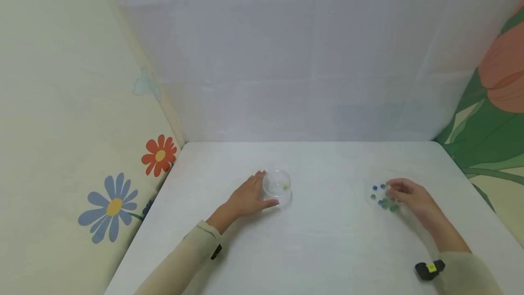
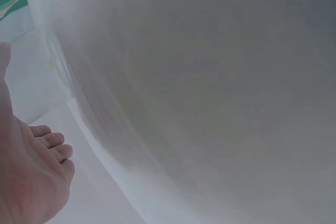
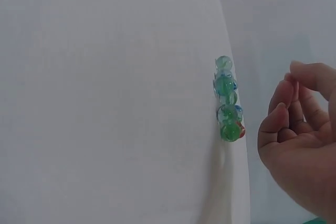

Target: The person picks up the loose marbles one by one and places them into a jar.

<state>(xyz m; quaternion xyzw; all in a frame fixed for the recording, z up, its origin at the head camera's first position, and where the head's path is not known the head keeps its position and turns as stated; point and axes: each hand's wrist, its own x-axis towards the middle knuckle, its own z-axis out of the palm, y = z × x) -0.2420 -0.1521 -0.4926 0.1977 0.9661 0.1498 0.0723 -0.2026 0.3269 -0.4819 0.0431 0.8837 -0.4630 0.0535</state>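
Our left hand [image 1: 247,198] rests relaxed against the clear round plastic cup [image 1: 277,186]; our right hand [image 1: 411,196], fingers curled, grasps nothing visible beside green and blue glass marbles [image 1: 382,196].

Left hand [image 1: 247,197] flat; right hand [image 1: 409,195] loosely curled.

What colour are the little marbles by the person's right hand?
The marbles are mostly green, with some blue ones; the right wrist view shows them best.

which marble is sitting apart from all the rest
The yellow-green marble inside the clear cup by the left hand; the others lie clustered as blue and green marbles beside the right hand.
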